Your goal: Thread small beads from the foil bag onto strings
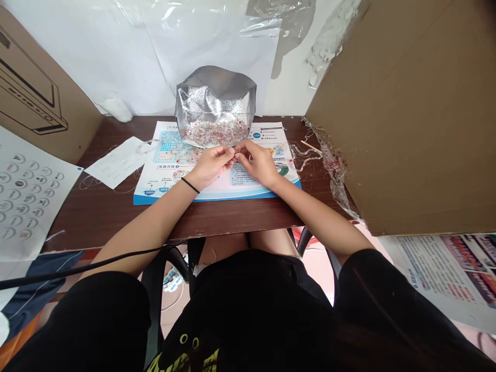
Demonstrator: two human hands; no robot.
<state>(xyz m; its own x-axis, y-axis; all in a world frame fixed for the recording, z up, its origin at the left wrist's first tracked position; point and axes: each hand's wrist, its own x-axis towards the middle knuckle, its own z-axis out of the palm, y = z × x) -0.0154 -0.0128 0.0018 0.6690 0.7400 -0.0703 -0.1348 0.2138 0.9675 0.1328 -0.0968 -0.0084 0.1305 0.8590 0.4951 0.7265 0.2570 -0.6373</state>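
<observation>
Directly beyond the left hand (212, 165), farther from the right hand (259, 162), beads (217, 134) lie crosswise; both hands pinch narrowly, any held item indiscernible.

Both hands (211, 165) close together, fingers (248, 146) curled, fingertips (230, 153) pinched, forearms (157, 219) angled inward

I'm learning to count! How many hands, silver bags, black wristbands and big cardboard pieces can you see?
Left hand and right hand: 2
Silver bag: 1
Black wristband: 1
Left cardboard piece and right cardboard piece: 2
Total: 6
The beads are too small to count.
</observation>
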